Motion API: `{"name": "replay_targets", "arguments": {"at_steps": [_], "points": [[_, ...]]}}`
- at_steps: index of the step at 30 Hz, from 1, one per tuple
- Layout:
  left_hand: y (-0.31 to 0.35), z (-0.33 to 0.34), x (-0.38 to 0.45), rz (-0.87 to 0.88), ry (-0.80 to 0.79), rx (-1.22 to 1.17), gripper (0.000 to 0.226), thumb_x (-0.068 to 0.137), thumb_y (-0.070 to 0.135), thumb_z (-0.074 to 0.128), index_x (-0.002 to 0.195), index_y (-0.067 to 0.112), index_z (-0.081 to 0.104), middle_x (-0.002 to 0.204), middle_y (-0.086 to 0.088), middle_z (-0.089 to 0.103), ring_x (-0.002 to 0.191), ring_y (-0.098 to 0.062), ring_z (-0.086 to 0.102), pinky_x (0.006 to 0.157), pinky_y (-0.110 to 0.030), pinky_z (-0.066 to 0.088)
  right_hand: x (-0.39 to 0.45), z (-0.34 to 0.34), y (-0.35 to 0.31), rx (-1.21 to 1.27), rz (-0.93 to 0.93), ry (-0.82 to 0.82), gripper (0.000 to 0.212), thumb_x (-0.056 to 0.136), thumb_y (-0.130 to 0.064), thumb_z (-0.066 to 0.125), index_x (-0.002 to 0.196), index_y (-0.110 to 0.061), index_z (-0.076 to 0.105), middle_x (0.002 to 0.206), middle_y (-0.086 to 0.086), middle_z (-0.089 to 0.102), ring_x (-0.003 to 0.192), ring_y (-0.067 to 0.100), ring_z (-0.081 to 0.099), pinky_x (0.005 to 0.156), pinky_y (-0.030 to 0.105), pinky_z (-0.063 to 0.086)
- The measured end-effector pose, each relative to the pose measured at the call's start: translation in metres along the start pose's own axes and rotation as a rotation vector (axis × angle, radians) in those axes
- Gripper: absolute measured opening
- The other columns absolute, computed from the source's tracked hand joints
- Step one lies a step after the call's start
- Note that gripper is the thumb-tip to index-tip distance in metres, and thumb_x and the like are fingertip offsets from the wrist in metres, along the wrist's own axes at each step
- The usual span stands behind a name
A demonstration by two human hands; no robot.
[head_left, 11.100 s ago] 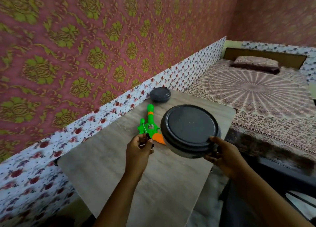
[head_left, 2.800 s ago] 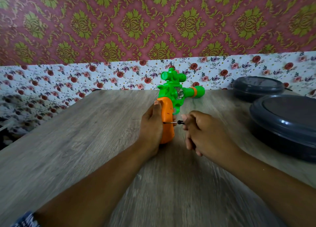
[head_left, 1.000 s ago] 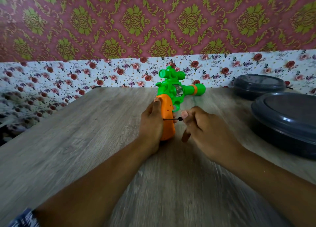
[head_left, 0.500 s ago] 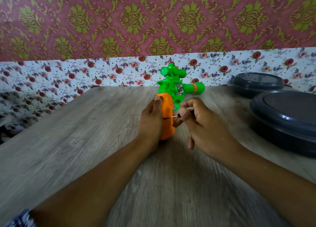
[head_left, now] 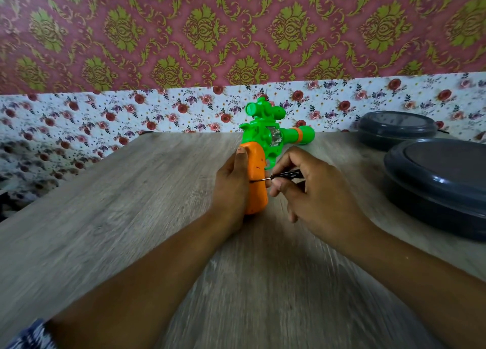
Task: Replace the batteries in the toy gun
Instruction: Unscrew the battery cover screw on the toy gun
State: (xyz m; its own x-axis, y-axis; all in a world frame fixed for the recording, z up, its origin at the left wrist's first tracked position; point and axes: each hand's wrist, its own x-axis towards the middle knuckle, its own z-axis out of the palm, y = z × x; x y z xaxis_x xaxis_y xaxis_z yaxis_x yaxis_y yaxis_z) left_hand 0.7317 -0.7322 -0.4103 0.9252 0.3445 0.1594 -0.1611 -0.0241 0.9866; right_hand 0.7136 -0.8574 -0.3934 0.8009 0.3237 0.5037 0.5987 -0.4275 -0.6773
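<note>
Now more screwdriver (head_left: 285,175) handle is shown in the right hand (head_left: 313,191); toy gun (head_left: 259,164) gripped by left hand (head_left: 231,191). Unscrewing underway; steady turning is needed.

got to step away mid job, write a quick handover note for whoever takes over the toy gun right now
Left hand grips the orange grip of the toy gun, holding it upright on the table.
Right hand pinches a small screwdriver, tip against the side of the grip.
Done: screwdriver set on the grip.
Left: the grip looks closed, so open it, swap the batteries and close it. No batteries in view.
Two dark lidded containers sit at right.
</note>
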Motion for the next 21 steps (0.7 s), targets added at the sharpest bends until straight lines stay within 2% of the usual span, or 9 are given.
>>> {"name": "replay_targets", "arguments": {"at_steps": [3, 5, 7, 9, 12, 14, 16, 17, 21], "points": [[0.0009, 0.0000, -0.0002, 0.004, -0.001, 0.006, 0.034, 0.100, 0.038, 0.032, 0.127, 0.027, 0.052, 0.087, 0.010, 0.061, 0.062, 0.007, 0.057, 0.058, -0.017, 0.045, -0.0008, 0.0029, 0.0019, -0.125, 0.013, -0.043, 0.012, 0.092, -0.029, 0.051, 0.098, -0.021, 0.045, 0.089, -0.007, 0.063, 0.048, -0.003, 0.052, 0.052, 0.010, 0.040], [0.0010, 0.0005, -0.0003, -0.023, 0.003, -0.046, 0.023, 0.101, 0.037, 0.033, 0.114, 0.032, 0.050, 0.076, 0.013, 0.059, 0.051, 0.006, 0.061, 0.053, -0.020, 0.048, -0.0021, 0.0008, 0.0023, -0.232, 0.054, -0.070, 0.023, 0.093, -0.040, 0.040, 0.096, -0.019, 0.046, 0.077, -0.006, 0.062, 0.051, 0.004, 0.054, 0.053, 0.022, 0.044], [0.0005, 0.0004, 0.0005, -0.038, 0.006, -0.086, 0.021, 0.101, 0.036, 0.033, 0.109, 0.029, 0.050, 0.071, 0.009, 0.061, 0.046, 0.004, 0.061, 0.046, -0.017, 0.050, -0.0027, -0.0017, 0.0023, -0.320, 0.074, -0.094, 0.034, 0.094, -0.043, 0.033, 0.081, -0.018, 0.051, 0.066, -0.001, 0.062, 0.055, 0.010, 0.057, 0.058, 0.031, 0.049], [0.0005, 0.0003, 0.0005, -0.031, 0.002, -0.070, 0.021, 0.101, 0.036, 0.033, 0.108, 0.027, 0.050, 0.070, 0.009, 0.059, 0.044, 0.005, 0.060, 0.043, -0.012, 0.048, -0.0020, -0.0018, 0.0031, -0.330, 0.040, -0.072, 0.034, 0.095, -0.039, 0.036, 0.067, -0.024, 0.048, 0.057, -0.004, 0.055, 0.052, 0.007, 0.052, 0.056, 0.024, 0.044], [-0.0010, 0.0005, 0.0015, -0.013, -0.002, -0.041, 0.031, 0.101, 0.036, 0.032, 0.122, 0.023, 0.052, 0.074, 0.013, 0.058, 0.046, 0.009, 0.060, 0.041, -0.008, 0.045, 0.0008, -0.0003, 0.0037, -0.240, -0.002, -0.003, 0.023, 0.091, -0.029, 0.052, 0.072, -0.017, 0.051, 0.056, -0.008, 0.052, 0.052, 0.009, 0.053, 0.051, 0.024, 0.039], [-0.0032, -0.0003, 0.0041, -0.019, 0.014, -0.029, 0.041, 0.100, 0.038, 0.032, 0.131, 0.018, 0.051, 0.077, 0.013, 0.060, 0.052, 0.006, 0.063, 0.051, -0.014, 0.050, 0.0011, -0.0006, 0.0038, -0.152, 0.000, 0.019, 0.014, 0.088, -0.024, 0.058, 0.076, -0.017, 0.054, 0.063, -0.008, 0.060, 0.059, 0.010, 0.061, 0.055, 0.021, 0.045], [-0.0040, -0.0006, 0.0052, -0.027, 0.018, -0.019, 0.043, 0.100, 0.041, 0.032, 0.133, 0.020, 0.050, 0.086, 0.008, 0.064, 0.064, -0.001, 0.064, 0.065, -0.024, 0.052, 0.0001, -0.0008, 0.0045, -0.075, -0.003, 0.030, 0.011, 0.086, -0.018, 0.062, 0.078, -0.018, 0.055, 0.068, -0.009, 0.064, 0.064, 0.002, 0.062, 0.057, 0.008, 0.044], [-0.0046, -0.0008, 0.0056, -0.027, 0.012, -0.017, 0.042, 0.100, 0.041, 0.032, 0.131, 0.021, 0.051, 0.088, 0.006, 0.065, 0.067, -0.003, 0.064, 0.067, -0.025, 0.052, 0.0000, -0.0007, 0.0042, -0.049, -0.010, 0.033, 0.009, 0.085, -0.015, 0.063, 0.079, -0.017, 0.056, 0.070, -0.011, 0.064, 0.066, -0.005, 0.061, 0.058, 0.004, 0.042], [-0.0043, -0.0009, 0.0040, -0.001, -0.001, -0.019, 0.031, 0.100, 0.038, 0.032, 0.121, 0.027, 0.053, 0.073, 0.014, 0.060, 0.050, 0.009, 0.061, 0.049, -0.015, 0.049, 0.0000, -0.0010, 0.0025, -0.040, -0.036, 0.047, 0.011, 0.078, -0.013, 0.070, 0.078, -0.010, 0.059, 0.070, -0.011, 0.063, 0.060, -0.015, 0.053, 0.056, 0.001, 0.035]]}}
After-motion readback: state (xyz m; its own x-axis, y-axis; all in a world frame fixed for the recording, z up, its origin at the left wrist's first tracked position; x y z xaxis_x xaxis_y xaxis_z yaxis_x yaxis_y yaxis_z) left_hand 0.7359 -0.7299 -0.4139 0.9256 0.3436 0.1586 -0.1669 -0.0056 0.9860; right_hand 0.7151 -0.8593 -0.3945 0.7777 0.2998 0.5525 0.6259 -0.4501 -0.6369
